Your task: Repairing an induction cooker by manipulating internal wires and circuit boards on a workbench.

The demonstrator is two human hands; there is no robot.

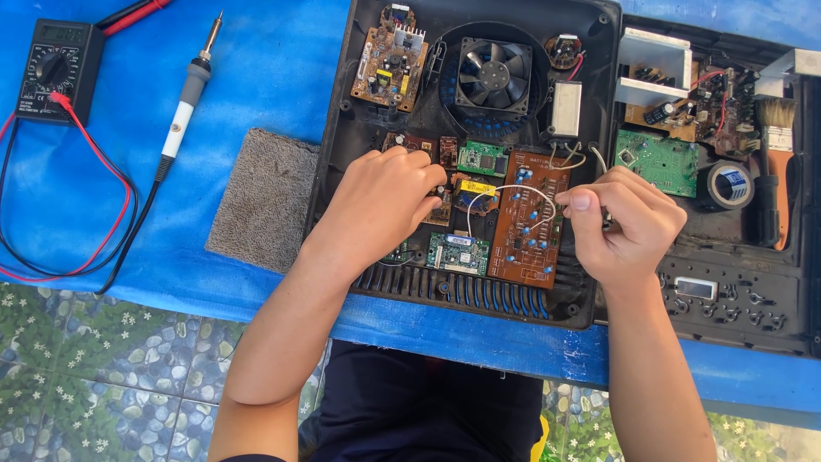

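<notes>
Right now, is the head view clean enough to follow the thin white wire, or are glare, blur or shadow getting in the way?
Head view: even daylight, sharp across the open black plastic case; no motion blur on the left hand or right hand. The thin white wire reads clearly over the brown rectangular circuit board. Soft shadow only under the hands; mild sheen on the silver metal bracket.

bright daylight | soft shadows | sharp focus | slight wide-angle edge bend
</notes>
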